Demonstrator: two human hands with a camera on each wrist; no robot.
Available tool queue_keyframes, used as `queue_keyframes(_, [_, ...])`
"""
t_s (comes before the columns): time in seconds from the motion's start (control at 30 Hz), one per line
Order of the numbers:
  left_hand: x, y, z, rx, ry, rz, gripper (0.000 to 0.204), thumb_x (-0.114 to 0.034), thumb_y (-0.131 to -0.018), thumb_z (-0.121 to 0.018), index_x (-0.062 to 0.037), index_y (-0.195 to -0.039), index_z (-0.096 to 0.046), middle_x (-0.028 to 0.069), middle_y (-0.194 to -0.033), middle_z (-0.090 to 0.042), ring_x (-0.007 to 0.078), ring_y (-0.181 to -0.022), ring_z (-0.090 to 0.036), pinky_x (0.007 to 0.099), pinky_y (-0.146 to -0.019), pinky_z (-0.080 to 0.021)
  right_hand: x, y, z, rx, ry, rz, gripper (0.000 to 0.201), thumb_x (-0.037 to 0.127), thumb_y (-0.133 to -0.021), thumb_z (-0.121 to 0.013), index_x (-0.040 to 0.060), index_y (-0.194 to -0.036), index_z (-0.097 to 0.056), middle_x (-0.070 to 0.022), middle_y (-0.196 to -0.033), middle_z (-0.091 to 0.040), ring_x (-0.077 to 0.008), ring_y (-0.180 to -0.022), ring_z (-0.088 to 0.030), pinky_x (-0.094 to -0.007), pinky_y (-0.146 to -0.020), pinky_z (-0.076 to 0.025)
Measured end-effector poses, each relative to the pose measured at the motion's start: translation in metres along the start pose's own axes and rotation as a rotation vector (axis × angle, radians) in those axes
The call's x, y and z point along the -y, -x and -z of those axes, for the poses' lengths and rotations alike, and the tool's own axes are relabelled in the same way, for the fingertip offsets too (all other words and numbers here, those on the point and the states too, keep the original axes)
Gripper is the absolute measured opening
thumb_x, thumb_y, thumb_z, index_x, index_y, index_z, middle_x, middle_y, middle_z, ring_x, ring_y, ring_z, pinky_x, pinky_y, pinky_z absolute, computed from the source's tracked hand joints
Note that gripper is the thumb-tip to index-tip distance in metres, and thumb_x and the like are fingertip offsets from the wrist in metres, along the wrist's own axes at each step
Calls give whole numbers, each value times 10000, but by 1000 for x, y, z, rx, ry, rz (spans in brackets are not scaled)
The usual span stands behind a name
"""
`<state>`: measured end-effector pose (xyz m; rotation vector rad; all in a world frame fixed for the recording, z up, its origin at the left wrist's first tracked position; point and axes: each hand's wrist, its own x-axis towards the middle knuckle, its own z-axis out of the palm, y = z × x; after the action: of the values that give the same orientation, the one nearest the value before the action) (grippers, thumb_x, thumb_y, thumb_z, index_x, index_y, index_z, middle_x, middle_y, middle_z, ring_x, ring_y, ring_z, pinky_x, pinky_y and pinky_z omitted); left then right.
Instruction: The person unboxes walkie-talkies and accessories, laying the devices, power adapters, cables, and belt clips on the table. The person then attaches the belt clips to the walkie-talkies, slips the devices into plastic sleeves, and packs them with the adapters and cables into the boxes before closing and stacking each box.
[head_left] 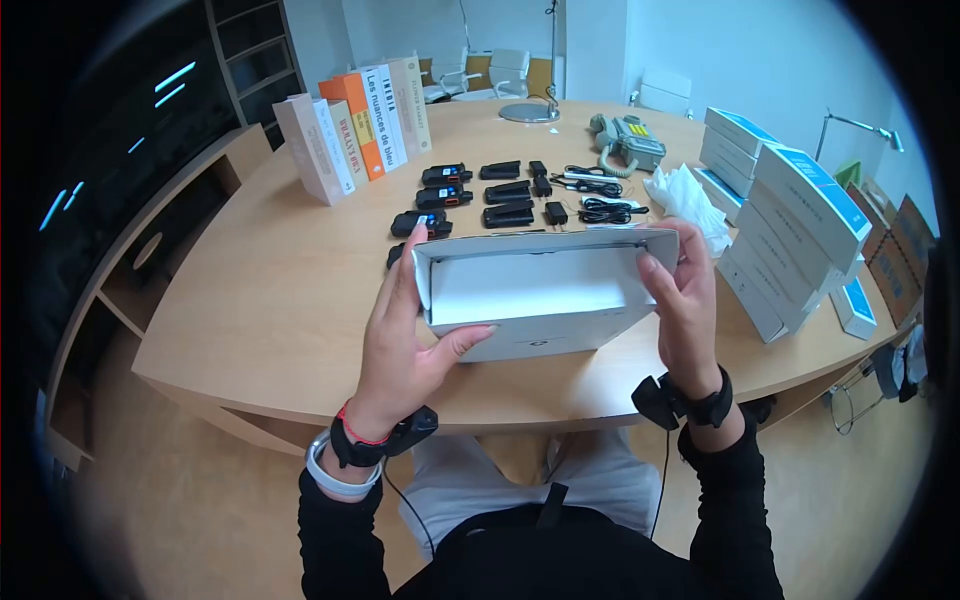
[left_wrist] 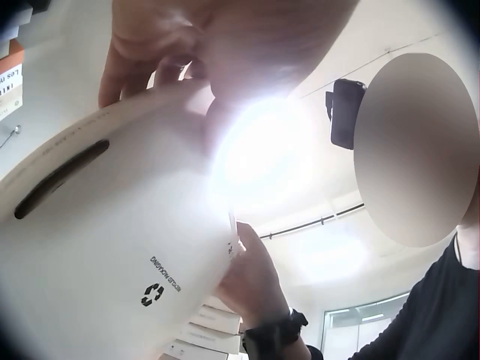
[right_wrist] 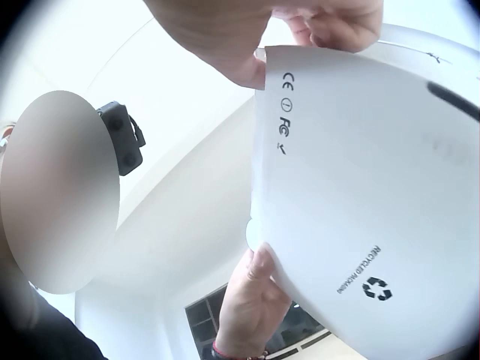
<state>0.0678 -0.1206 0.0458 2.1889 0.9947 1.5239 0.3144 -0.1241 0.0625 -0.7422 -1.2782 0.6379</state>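
A white cardboard box (head_left: 540,345) is held up between both hands at the table's front edge, its opening toward the head camera and plain white inside. My left hand (head_left: 400,350) grips its left end, thumb along the near wall and fingers at the outer side. On the right end, my right hand (head_left: 688,300) pinches the rim, with its thumb at the inner corner. The right wrist view shows the box's outer face (right_wrist: 352,180), printed with CE and recycling marks. A dark slot (left_wrist: 64,180) runs along one side in the left wrist view.
Behind the box lie several black handheld devices (head_left: 445,196), black clips (head_left: 508,192), small adapters and coiled cables (head_left: 608,211). Upright books (head_left: 365,125) stand at left. A grey-green telephone (head_left: 630,142), crumpled white plastic (head_left: 690,205) and stacked white-blue boxes (head_left: 795,235) occupy the right.
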Motion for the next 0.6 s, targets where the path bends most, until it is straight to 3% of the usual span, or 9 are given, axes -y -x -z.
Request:
queue_keyframes(0.03, [1,-2,1,1,10,-6,871,-204,-725,-764,13,-1393,-251,188,-1250,-471,302,-1135,-501,354,-944,-411,-2,0,4,-4,9,5,222,216,-885,-568,44,-1021,-533,33,-844,-513,-17,-726,-442,-155,-595,-336])
queue_keyframes(0.13, [3,-7,1,-8,32,-7,825,-177,-742,-755,36,-1378,-276,174,-1227,-498,262,-1112,-528,330,-944,-413,-6,-3,21,177,-69,-56,389,167,-892,-550,51,-1259,-489,42,-869,-538,-19,-714,-443,-162,-583,-330])
queue_keyframes(0.17, [2,-9,-1,5,52,-15,825,-177,-742,-755,36,-1378,-276,174,-1227,-498,262,-1112,-528,330,-944,-413,-9,-5,22,186,-107,-40,371,161,-904,-545,43,-1252,-495,30,-897,-564,-22,-727,-459,-164,-592,-348])
queue_keyframes(0.23, [-2,-12,-1,-7,248,143,801,-170,-764,-740,38,-1380,-273,161,-1220,-501,228,-1105,-531,319,-938,-422,-10,-9,23,220,-131,-44,349,154,-911,-551,28,-1235,-510,18,-925,-583,-26,-745,-475,-177,-626,-382])
queue_keyframes(0.3, [-2,-13,2,14,211,111,784,-168,-782,-726,38,-1384,-268,155,-1209,-500,206,-1104,-527,312,-936,-424,-11,-12,25,212,-100,-36,337,152,-912,-556,20,-1220,-520,13,-927,-588,-32,-766,-488,-187,-655,-398])
queue_keyframes(0.37, [-4,-14,3,46,133,128,844,-296,-801,-708,30,-1407,-218,151,-1235,-490,216,-1129,-507,320,-966,-400,-9,-15,26,211,-68,-30,326,150,-912,-561,12,-1206,-530,8,-928,-593,-37,-788,-502,-197,-683,-414])
queue_keyframes(0.47, [-2,-13,4,42,130,133,827,-307,-777,-728,6,-1390,-270,151,-1244,-493,219,-1138,-501,322,-960,-409,-7,-16,30,262,-70,-5,311,144,-901,-576,18,-1184,-547,-9,-990,-591,-54,-852,-519,-216,-734,-428])
queue_keyframes(0.57, [3,-9,5,24,110,88,700,-255,-769,-736,-61,-1339,-377,151,-1272,-473,230,-1153,-491,329,-958,-419,-14,-13,34,274,104,86,294,141,-875,-605,35,-1146,-565,-60,-1091,-580,-107,-938,-536,-255,-792,-444])
queue_keyframes(0.6, [6,-9,7,22,108,89,700,-255,-769,-736,-61,-1339,-377,151,-1272,-473,230,-1153,-491,329,-958,-419,-16,-11,37,317,237,241,297,138,-857,-622,40,-1132,-566,-88,-1147,-555,-150,-987,-531,-285,-832,-441])
